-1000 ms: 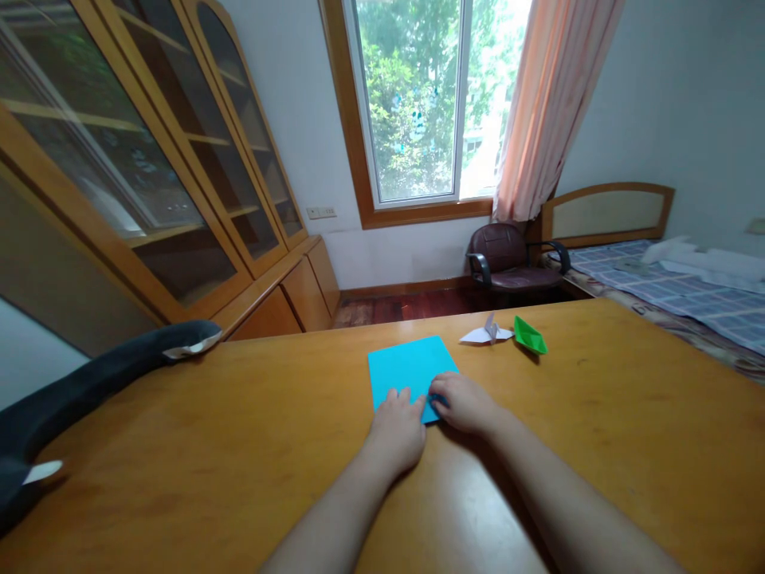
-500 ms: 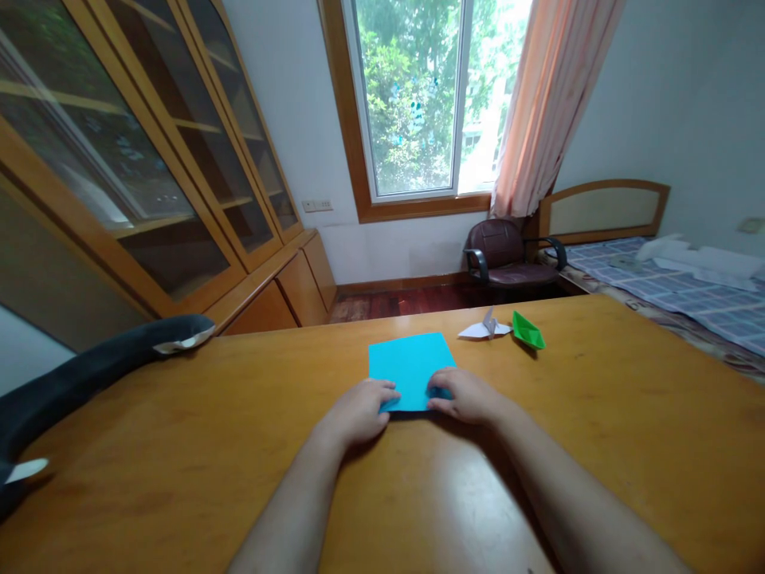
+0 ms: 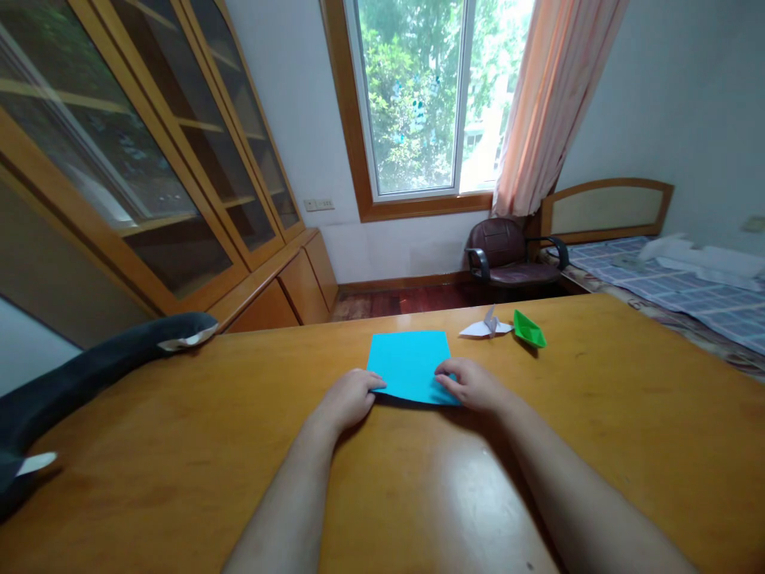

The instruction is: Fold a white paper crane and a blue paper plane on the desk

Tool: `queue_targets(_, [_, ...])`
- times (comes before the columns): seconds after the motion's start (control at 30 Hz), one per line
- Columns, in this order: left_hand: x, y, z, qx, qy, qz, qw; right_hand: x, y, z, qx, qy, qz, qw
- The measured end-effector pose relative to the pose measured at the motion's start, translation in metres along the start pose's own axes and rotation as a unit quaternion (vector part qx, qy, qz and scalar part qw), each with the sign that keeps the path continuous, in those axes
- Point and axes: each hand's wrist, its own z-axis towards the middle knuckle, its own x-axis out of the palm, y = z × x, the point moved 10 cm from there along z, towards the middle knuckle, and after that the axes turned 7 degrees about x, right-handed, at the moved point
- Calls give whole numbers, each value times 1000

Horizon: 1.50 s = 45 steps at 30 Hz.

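A square sheet of blue paper [image 3: 409, 363] lies on the wooden table [image 3: 598, 414], its near edge lifted slightly off the surface. My left hand [image 3: 347, 396] pinches the near left corner of the sheet. My right hand [image 3: 472, 385] pinches the near right corner. Both forearms reach in from the bottom of the view.
A white paper crane [image 3: 487, 326] and a green paper boat [image 3: 529, 329] sit on the table beyond the sheet to the right. A dark plush shark [image 3: 89, 375] lies at the table's left edge. Beyond are a glass-door cabinet [image 3: 149, 159], a chair [image 3: 508, 255] and a bed [image 3: 687, 287].
My hands have moved apart from the middle of the near edge to its two corners. The near edge of the sheet has lifted a little and shifted away from me.
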Motion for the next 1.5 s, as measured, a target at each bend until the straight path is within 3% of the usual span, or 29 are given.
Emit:
queue_targets(0.17, [-6, -17, 0, -16, 13, 41, 999, 7, 21, -5, -55, 20, -72, 996])
queue_targets(0.57, [-3, -45, 5, -6, 41, 123, 991, 22, 31, -6, -26, 13, -220, 975])
queue_targets(0.8, [7, -70, 9, 30, 49, 145, 988, 42, 42, -8, -39, 50, -224, 973])
queue_targets(1.3, [-1, -64, 7, 67, 3, 122, 990, 29, 21, -3, 13, 30, -246, 969])
queue_targets(1.5, [-6, -51, 5, 66, -35, 71, 995, 24, 19, -3, 23, 22, -249, 968])
